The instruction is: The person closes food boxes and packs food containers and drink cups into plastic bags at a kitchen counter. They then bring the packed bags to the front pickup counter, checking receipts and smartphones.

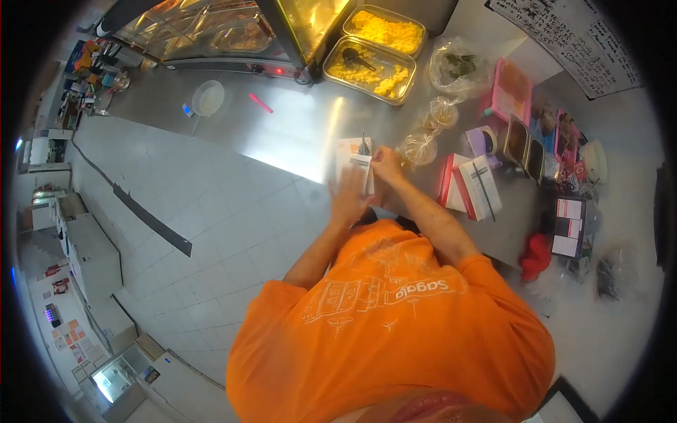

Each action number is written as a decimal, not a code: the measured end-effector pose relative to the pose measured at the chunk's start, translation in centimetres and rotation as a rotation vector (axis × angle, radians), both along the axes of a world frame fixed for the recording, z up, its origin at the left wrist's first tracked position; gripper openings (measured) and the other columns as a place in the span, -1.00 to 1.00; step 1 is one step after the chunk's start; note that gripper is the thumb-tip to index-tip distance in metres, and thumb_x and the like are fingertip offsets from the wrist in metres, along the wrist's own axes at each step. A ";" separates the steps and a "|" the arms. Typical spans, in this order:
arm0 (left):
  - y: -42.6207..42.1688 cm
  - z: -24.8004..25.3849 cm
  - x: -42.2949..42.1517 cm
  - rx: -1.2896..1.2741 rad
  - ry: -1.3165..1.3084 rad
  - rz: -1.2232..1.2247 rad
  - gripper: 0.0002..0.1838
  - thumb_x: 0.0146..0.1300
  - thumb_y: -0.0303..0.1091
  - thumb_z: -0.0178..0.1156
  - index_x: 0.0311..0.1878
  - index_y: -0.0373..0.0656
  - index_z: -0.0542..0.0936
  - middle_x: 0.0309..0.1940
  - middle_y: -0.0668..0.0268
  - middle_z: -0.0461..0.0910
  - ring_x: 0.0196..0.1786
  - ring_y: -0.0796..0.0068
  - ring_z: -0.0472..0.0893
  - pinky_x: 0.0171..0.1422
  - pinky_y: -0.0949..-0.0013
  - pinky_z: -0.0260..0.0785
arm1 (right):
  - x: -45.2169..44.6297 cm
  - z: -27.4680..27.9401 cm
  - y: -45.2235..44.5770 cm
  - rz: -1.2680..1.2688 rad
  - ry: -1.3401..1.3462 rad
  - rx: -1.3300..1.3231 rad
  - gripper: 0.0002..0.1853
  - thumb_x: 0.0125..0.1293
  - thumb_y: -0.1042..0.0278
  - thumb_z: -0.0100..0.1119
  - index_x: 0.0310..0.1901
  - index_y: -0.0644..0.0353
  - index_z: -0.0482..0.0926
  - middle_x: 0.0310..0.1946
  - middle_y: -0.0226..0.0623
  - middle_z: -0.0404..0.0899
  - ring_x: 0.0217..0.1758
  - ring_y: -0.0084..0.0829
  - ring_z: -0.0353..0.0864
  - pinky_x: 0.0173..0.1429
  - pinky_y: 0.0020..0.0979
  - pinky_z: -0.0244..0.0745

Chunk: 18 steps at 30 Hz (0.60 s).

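Note:
At the front edge of the steel counter, my left hand is over the lower part of a white sheet or packet with an orange print. Its fingers are smeared by motion. My right hand is closed at the sheet's right side, fingers curled together; whatever it may pinch is too small to make out. Between and just above the hands, a thin pointed grey item stands out over the sheet. A small white piece with a dark line lies just below it.
Trays of yellow food stand at the back beside a lit display cabinet. A clear bowl and a pink stick lie on the left counter. Red-and-white boxes, plastic bags and a pink container crowd the right.

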<state>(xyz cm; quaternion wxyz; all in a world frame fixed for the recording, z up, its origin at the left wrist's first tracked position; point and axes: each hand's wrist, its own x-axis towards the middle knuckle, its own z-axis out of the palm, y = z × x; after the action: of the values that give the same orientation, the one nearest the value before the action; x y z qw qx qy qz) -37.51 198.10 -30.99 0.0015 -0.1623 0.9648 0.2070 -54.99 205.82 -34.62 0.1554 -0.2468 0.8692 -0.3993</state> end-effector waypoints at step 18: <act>1.9 -0.8 -0.3 -0.140 -0.064 -0.038 -0.07 0.33 0.31 -0.01 0.55 -0.15 0.06 0.61 0.35 -0.09 0.64 0.19 -0.15 0.51 -0.47 -0.41 | 1.2 11.2 8.6 -0.134 -0.046 -0.312 -0.81 0.38 0.35 0.18 -0.21 0.32 0.66 -0.52 -0.29 0.63 -0.58 -0.55 0.63 -0.55 -0.49 0.48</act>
<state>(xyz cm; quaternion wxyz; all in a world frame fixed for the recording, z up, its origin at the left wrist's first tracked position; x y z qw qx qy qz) -37.77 199.97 -31.84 0.0248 -0.1500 0.9793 0.1339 -53.81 214.43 -23.39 0.1083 -0.2004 0.8074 -0.5442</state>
